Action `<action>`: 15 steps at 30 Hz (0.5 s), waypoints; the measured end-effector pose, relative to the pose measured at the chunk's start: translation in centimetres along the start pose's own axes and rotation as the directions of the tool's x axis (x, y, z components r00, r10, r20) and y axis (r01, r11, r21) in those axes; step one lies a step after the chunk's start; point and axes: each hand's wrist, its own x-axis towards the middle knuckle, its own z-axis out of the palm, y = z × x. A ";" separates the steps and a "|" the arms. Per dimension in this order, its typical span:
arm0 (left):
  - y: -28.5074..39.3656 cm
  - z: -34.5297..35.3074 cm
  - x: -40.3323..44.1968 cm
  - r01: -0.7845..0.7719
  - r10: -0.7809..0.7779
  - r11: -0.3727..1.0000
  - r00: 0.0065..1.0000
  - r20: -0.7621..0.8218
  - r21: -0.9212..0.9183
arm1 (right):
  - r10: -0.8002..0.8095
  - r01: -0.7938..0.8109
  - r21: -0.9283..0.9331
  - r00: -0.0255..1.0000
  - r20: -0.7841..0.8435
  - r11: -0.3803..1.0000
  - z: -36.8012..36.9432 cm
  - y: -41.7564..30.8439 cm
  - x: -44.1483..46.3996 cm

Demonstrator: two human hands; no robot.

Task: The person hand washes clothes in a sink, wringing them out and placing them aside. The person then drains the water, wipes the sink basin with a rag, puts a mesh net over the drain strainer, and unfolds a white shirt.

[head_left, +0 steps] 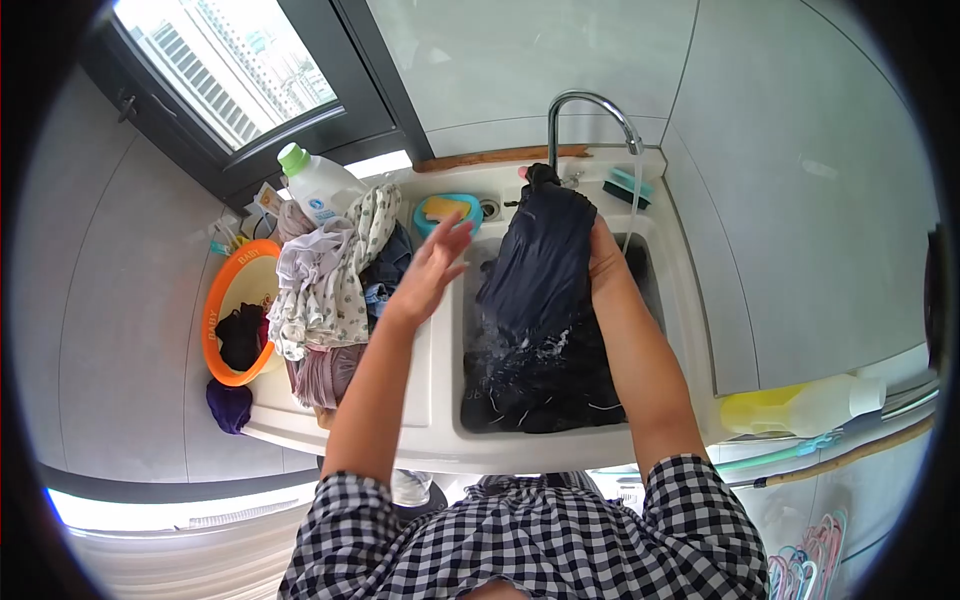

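- The dark navy garment of thin, wrinkled fabric point(540, 262) hangs bunched over the sink, right of the frame's centre, its lower end at the dark water, where white splashes show.
- The right hand point(606, 258) grips this garment by its right edge; the fingers are partly hidden behind the cloth.
- The left hand point(433, 270) is empty and open, fingers spread, left of the garment and just below the small round blue bowl point(419, 219), which contains a yellow sponge point(442, 207).
- The white rectangular sink point(684, 330) fills the middle of the frame, with more soaked dark cloth point(540, 395) in it.
- At upper centre, the curved chrome faucet point(590, 97) runs a thin stream of water point(633, 205) into the sink's right side, passing near a teal brush with black bristles point(628, 190) on the back ledge.
- Left of centre lies a heap of pale and patterned clothes point(320, 285), beside a white plastic bottle with a green cap point(322, 190).
- Further left, an orange-rimmed tub point(213, 315) marked "BABY" has black cloth point(240, 335) inside; a bunched purple cloth point(230, 407) lies below it.
- At lower right is a yellow-and-white plastic bottle point(790, 406).
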 end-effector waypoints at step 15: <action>-3.5 13.7 1.4 0.357 -0.459 0.810 0.879 -0.127 -0.465 | -0.042 0.035 -0.072 0.995 -0.095 0.997 -8.9 2.5 2.9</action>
